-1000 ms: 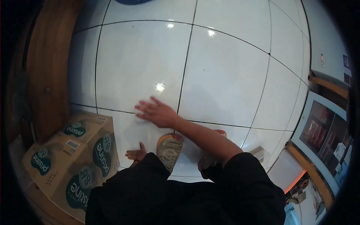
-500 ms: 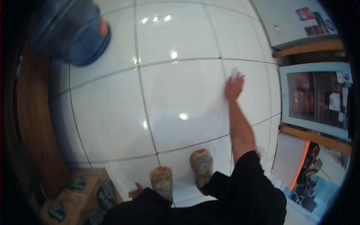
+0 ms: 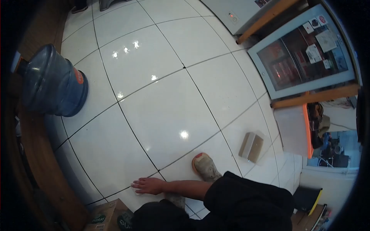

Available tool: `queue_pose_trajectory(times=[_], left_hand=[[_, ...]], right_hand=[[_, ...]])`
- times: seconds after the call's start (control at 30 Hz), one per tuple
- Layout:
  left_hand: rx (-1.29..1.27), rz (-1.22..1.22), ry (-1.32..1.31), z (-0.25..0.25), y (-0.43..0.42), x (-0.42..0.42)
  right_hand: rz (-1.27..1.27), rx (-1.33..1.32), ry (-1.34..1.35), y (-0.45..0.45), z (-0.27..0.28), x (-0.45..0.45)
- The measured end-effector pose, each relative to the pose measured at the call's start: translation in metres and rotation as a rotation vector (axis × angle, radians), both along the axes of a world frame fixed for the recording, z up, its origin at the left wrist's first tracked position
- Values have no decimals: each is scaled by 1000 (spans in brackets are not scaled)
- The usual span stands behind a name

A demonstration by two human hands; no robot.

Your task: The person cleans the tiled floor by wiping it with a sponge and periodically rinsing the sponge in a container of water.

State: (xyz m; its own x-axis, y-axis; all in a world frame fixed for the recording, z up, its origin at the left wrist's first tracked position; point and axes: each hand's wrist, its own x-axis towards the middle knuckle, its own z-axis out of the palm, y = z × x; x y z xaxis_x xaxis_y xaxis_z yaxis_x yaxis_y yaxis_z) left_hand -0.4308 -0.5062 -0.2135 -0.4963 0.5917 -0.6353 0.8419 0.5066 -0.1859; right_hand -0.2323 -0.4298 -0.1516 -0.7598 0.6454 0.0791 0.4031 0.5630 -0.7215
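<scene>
Right hand [image 3: 151, 186] is palm-down on the tiled floor [image 3: 173, 104], fingers extended, slightly spread over a pale, thin item [image 3: 137, 190] at the floor's near edge. Left-hand finger state: cannot tell. Carton [image 3: 110, 210] and shoe [image 3: 205, 167] stand near the hand. Blue bottle [image 3: 58, 86]: left edge, contents unclear. Right edge: orange-rimmed bin [image 3: 291, 129]; glass-fronted cabinet [image 3: 263, 74] containing red items [image 3: 281, 71].

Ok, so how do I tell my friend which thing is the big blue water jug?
Start with the shiny white tiled floor and follow it to the picture's left side, where brown wood runs along it. The jug is there, farther up the picture than the cardboard box. Unlike that brown box, it's round, see-through and blue, with an orange-red label.
</scene>
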Motion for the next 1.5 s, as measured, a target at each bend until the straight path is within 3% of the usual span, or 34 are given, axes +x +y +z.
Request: queue_pose_trajectory(times=[0.17,0.27,0.33,0.37,0.4,0.57,0.7,0.77,0.8,0.87,1.0,1.03,1.13,1.17,1.37,1.47,1.5], left_hand=[[-80,-160,-347,35,31,-19],[-149,-248,-558,63,52,-14],[-217,-292,-684,84,63,-8],[-257,-308,-735,95,66,-4],[-299,-318,-777,106,68,1],[-514,-362,-891,148,72,40],[-731,-383,-849,174,78,64],[-842,-368,-808,187,80,71],[-896,-352,-786,193,81,71],[-1002,-312,-744,203,81,72],[-1181,-256,-671,214,88,77],[-1215,-246,-659,215,91,79],[-1255,-198,-685,217,94,80],[-1247,-174,-726,216,95,82],[-1107,219,-1158,186,88,91],[-1084,465,-1160,171,69,87],[-1008,383,-1093,174,63,91]], right_hand=[[-299,-423,-58,7,62,31],[-598,-476,-72,37,78,112],[-830,-642,215,66,46,187],[-908,-1148,627,69,92,234],[-1030,-1274,999,69,109,267],[-899,-1080,1471,-26,210,397],[-952,-944,1670,-129,205,456],[-1104,-772,1653,-177,188,479],[-1177,-707,1631,-200,179,486],[-1417,-701,1317,-246,180,497],[-1693,-751,509,-314,129,511],[-1693,-620,299,-335,86,509],[-1582,-554,-597,-329,88,476],[-1540,-499,-715,-330,72,471],[-1475,-483,-887,-327,48,465],[-1430,-469,-885,-331,44,470],[-1472,-449,-796,-335,39,473]])
